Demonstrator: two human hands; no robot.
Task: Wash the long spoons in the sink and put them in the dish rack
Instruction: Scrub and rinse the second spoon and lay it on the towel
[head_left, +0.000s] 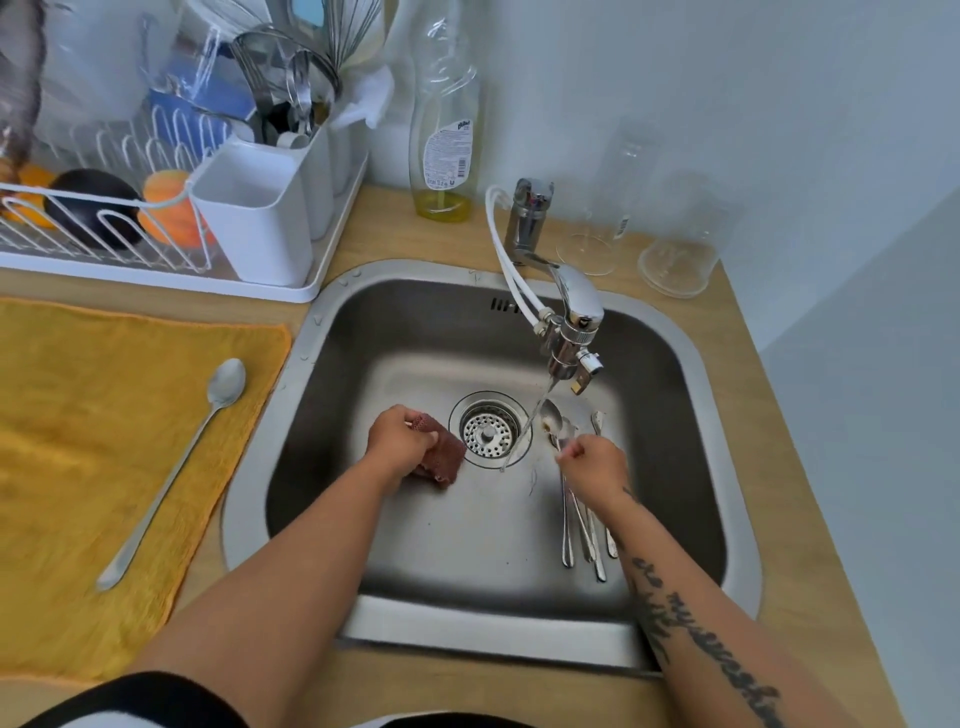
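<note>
Several long steel spoons (584, 530) lie bunched in the right half of the steel sink (519, 621), bowls toward the drain. My right hand (595, 460) is pinched on the neck of one of them, just below the bowls. My left hand (400, 439) grips a dark red scrub sponge (441, 460) left of the drain. A thin stream of water runs from the tap (574, 322) to the sink floor between my hands. One more long spoon (176, 467) lies on the yellow towel (78, 467). The white dish rack (171, 218) stands at the back left.
A white cutlery holder (260, 218) full of utensils sits in the rack, beside oranges and a dark round fruit. A dish soap bottle (444, 140) stands behind the sink. Two clear glasses (680, 254) stand right of the tap. A white wall is close on the right.
</note>
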